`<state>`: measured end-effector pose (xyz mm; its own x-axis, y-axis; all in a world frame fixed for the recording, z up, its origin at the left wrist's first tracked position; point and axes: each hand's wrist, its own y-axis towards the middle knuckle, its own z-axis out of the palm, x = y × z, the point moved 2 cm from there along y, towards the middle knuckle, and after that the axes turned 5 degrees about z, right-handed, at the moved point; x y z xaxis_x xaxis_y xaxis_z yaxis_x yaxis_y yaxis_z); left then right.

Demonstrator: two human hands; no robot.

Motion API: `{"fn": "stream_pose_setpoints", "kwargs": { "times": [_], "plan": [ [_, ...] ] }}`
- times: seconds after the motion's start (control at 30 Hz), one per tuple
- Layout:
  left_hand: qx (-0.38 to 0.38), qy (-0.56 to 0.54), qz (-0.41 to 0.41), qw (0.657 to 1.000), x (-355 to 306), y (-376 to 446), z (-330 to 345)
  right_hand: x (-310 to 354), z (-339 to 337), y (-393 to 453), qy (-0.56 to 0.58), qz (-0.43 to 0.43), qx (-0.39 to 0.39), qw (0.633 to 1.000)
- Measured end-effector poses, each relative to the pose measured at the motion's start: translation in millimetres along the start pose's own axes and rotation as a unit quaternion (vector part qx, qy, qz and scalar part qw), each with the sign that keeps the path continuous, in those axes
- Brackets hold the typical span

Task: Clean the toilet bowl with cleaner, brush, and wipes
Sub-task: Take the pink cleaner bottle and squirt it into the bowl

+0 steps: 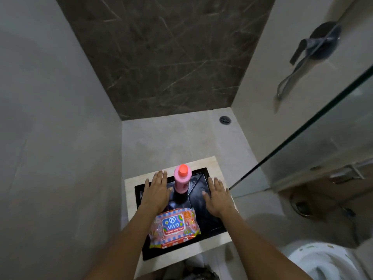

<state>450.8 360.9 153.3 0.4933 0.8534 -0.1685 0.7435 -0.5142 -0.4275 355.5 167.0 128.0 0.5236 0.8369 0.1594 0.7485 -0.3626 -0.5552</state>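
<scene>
A pink cleaner bottle [182, 181] with an orange-red cap stands upright at the back of a black tray [210, 225]. A pink pack of wipes [175, 227] lies flat on the tray's near part. My left hand [155, 191] hovers palm down with straight fingers just left of the bottle, over the tray's left edge. To the right of the bottle my right hand [218, 196] is spread flat over the tray. Neither hand holds anything. The white toilet bowl [323, 261] shows at the bottom right. No brush is in view.
The tray sits on a beige ledge [133, 186] against the left wall. A glass partition [314, 142] with metal hinge [347, 173] runs along the right. A floor drain [225, 120] lies in the far corner, and a dark wall fitting with hose [314, 45] hangs at upper right.
</scene>
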Motion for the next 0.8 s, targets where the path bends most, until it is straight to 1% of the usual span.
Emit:
{"fn": "stream_pose_setpoints", "kwargs": {
  "times": [0.2, 0.4, 0.5, 0.6, 0.7, 0.8],
  "plan": [
    [-0.053, 0.014, 0.071, 0.996, 3.5, 43.2, 13.1, 5.0, 38.7, 57.1, 0.011, -0.036, 0.001, 0.999],
    [-0.081, -0.013, 0.162, 0.983, -2.7, 71.4, 21.3, 18.8, 66.2, 97.1, 0.046, -0.070, -0.017, 0.996],
    [-0.087, 0.000, 0.200, 0.976, 0.9, 80.7, 19.9, 28.7, 79.1, 110.1, 0.085, -0.081, -0.019, 0.993],
    [-0.110, 0.025, 0.229, 0.967, 10.1, 87.8, 16.5, 38.7, 88.7, 118.9, 0.140, -0.093, -0.049, 0.985],
    [-0.140, -0.026, 0.215, 0.966, 27.9, 88.2, 12.5, 55.1, 94.6, 126.6, 0.203, -0.110, -0.099, 0.968],
    [-0.170, -0.072, 0.164, 0.969, 56.0, 85.5, 14.7, 78.2, 100.1, 137.3, 0.250, -0.106, -0.109, 0.956]
  ]
}}
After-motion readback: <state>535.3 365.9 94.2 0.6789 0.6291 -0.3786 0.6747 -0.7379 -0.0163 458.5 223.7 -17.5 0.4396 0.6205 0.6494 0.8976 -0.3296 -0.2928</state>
